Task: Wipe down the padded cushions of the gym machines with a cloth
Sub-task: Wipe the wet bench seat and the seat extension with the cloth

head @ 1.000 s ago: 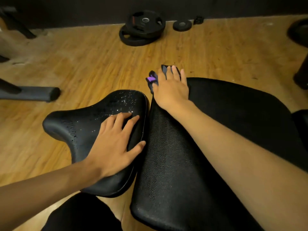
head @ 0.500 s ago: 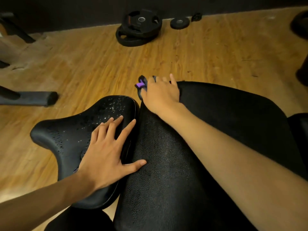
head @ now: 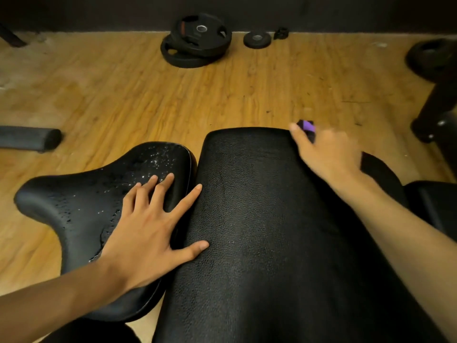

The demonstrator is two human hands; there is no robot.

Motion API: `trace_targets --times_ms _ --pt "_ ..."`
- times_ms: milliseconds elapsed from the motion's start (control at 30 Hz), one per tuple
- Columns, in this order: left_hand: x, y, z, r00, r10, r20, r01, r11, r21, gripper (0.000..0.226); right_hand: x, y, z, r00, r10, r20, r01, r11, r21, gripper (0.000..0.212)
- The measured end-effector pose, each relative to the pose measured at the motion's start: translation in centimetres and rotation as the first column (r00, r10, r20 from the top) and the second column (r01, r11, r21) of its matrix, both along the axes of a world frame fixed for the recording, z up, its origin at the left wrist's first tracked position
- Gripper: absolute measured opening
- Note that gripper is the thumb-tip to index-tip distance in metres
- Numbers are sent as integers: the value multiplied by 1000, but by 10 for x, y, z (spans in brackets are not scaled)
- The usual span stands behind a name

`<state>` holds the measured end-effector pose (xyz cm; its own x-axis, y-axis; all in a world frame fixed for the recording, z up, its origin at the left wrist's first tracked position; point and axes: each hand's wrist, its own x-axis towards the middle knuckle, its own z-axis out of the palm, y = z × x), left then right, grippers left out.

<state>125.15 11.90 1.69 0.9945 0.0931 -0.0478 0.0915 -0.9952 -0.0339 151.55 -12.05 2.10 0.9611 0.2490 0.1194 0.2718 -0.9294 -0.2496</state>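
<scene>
Two hands, two cushions under them, one cloth, three weight plates by the wall.

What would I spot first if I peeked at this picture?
Probably the two big black cushions: a seat pad speckled with shiny drops under the flat left hand, and a long pad beside it. At that pad's far right corner, the blurry right hand has a purple-and-black cloth. Weight plates lie on the wooden floor by the far wall.
</scene>
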Motion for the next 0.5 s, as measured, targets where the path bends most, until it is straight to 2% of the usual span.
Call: trace_targets --times_ms 67,167,233,300,367,433,500 --pt "0 1 0 1000 8 1 -8 1000 -5 93 -6 59 10 996 84 -11 -84 996 -27 82" --pt "-1 -1 0 1000 16 -4 -16 1000 -7 94 -20 139 20 972 228 -64 -233 970 -76 68" --pt "0 -1 2 1000 19 -15 -19 1000 -16 94 -25 157 18 954 295 -56 -298 953 -52 56" --pt "0 0 3 1000 17 -25 -18 1000 -19 94 -20 144 11 938 343 -52 -343 939 7 44" --pt "0 0 3 999 14 -35 -15 1000 -13 95 -11 109 10 940 338 -47 -333 939 82 46" --pt "0 -1 4 999 9 -42 -10 1000 -6 96 2 55 7 970 238 -46 -230 964 130 47" --pt "0 -1 4 999 8 -47 -8 1000 -2 96 10 -13 2 992 119 -49 -113 988 106 44"
